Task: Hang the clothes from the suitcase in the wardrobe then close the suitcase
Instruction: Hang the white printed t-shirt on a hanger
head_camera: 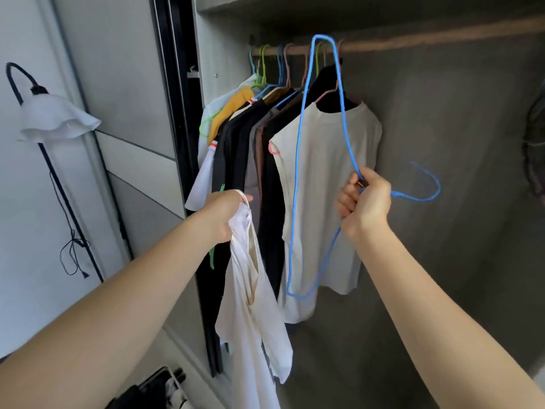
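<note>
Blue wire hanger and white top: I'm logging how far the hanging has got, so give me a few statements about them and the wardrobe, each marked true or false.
1. The right hand grips the blue wire hanger. True.
2. The left hand is empty. False: it holds a white fabric garment.
3. The white fabric garment is already on the blue wire hanger. False: they are apart, one in each hand.
4. Clothes already hang on the wooden wardrobe rail. True.
5. The hanger's hook is over the rail. False: the hook points right, below the rail.
</note>
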Motion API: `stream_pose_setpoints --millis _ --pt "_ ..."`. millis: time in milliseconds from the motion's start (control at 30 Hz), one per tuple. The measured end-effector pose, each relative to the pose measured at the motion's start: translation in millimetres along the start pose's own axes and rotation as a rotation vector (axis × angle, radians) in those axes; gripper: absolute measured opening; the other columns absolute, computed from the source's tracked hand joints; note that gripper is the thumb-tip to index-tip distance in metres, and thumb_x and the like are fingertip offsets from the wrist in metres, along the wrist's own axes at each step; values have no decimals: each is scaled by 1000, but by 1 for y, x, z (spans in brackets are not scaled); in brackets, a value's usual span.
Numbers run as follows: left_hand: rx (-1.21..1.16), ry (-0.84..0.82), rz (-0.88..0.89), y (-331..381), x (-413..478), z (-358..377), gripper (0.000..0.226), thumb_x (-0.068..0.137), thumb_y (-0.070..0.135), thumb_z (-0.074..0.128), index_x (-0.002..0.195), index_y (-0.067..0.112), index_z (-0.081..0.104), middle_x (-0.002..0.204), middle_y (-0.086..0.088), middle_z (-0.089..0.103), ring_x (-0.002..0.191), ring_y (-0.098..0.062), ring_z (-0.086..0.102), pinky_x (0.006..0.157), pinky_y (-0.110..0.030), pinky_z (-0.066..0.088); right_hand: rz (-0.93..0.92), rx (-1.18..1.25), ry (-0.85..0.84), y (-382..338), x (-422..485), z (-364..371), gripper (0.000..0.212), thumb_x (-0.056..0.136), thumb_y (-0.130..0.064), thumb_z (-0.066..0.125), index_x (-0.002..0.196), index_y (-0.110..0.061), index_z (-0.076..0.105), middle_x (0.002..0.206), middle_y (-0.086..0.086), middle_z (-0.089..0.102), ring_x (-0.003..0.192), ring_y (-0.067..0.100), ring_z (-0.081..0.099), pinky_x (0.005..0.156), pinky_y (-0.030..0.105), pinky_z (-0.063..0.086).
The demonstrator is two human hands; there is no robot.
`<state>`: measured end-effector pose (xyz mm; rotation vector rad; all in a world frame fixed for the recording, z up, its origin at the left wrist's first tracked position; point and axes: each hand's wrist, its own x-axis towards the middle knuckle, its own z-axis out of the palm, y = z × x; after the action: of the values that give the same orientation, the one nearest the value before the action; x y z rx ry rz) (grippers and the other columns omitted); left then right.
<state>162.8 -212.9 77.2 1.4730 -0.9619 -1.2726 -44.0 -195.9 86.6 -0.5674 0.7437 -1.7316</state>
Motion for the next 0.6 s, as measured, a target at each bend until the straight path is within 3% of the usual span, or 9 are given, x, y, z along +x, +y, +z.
stream_pose_setpoints --millis 67,167,267,367,500,600 --pt "-6 40 -7 -5 -3 0 29 92 -4 44 69 11 56 73 -6 49 65 -19 45 70 -27 41 -27 107 -2 -3 -12 18 37 94 -24 45 58 -19 37 45 -7 19 37 10 12 39 23 7" --pt "-15 106 -22 -12 -7 1 29 85 -4 44 64 11 58 72 -10 52 73 -25 50 76 -32 41 -76 209 3 2 -24 41 37 94 -26 49 59 -19 38 48 -7 21 39 11 13 39 24 10" --pt "-26 129 -14 -16 -11 -5 37 79 -2 47 47 13 59 74 -10 53 75 -26 51 78 -32 44 -94 211 -11 23 -33 55 36 94 -24 52 62 -18 37 52 -5 23 41 11 15 40 23 10" --pt "-59 112 15 -15 -15 -14 49 80 -1 43 34 15 51 63 -8 45 60 -24 43 63 -25 39 -130 138 -77 55 -41 55 38 94 -15 51 59 -15 36 50 -4 26 38 10 16 42 19 8" --pt "-150 122 13 -8 -15 -44 42 84 0 41 44 10 49 47 -6 41 41 -21 42 47 -18 38 -99 -90 -255 100 -46 34 44 94 -8 50 53 -14 35 45 -2 22 36 9 16 40 12 14" --pt "-205 202 48 -6 -14 -74 23 91 2 41 71 7 51 62 -7 44 52 -20 46 44 -20 45 -111 -336 -401 114 -38 16 54 93 -5 52 44 -18 36 42 -4 24 35 8 18 40 12 16"
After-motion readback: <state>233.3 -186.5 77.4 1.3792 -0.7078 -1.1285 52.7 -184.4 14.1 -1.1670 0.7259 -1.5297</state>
